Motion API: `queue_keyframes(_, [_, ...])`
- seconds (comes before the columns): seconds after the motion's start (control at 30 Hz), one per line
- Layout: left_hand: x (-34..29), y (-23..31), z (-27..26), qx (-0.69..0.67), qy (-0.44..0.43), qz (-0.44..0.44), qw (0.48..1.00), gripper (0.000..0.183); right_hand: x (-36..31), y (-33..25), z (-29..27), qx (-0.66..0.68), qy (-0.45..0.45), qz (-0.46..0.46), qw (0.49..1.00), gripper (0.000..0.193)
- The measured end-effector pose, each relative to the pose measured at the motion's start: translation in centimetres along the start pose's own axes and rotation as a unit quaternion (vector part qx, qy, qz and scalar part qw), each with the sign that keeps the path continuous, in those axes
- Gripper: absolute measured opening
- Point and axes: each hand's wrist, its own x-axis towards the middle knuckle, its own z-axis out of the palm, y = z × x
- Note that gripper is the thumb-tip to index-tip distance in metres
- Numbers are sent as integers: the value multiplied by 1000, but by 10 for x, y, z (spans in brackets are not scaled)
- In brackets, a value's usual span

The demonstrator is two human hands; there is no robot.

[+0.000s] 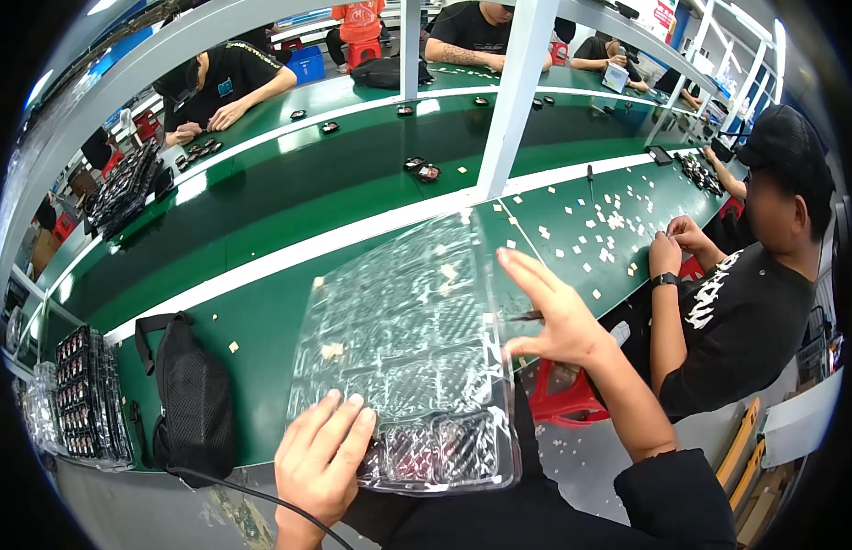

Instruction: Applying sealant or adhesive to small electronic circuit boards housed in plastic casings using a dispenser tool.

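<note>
A clear plastic blister tray [403, 353] with rows of compartments lies in front of me, tilted, its near end over the table's front edge. Dark items with a reddish tint show in its nearest row. My left hand [323, 458] rests on the tray's near left corner with fingers stretched flat; its thumb is hidden. By the tray's right edge, my right hand [561, 321] is open, thumb and fingers spread apart. A small dark object [527, 315] shows between that thumb and forefinger; I cannot make out what it is. Small pale pieces [332, 351] appear on the tray.
Left of the tray are a black mesh bag [195, 394] and a stack of filled trays [88, 394]. Pale square pieces [609, 220] litter the green table [261, 316] at right. A grey post [510, 110] rises ahead. One person [747, 275] works beside me; others sit opposite.
</note>
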Motion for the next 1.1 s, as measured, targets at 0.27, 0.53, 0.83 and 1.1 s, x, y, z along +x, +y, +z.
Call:
queue_keyframes(0.27, [54,-36,18,-347,42,-56,935,37,30,14,-62,55,298,183,935,71])
queue_keyframes(0.53, [102,-58,84,-520,90,-72,846,30,26,58,-67,273,118,172,939,50])
queue_keyframes(0.83, [158,-96,142,-278,100,0,955,55,72,178,-5,54,121,284,950,25])
queue_keyframes(1.1, [149,-68,138,-288,9,25,957,61,29,189,1,-31,113,305,945,17])
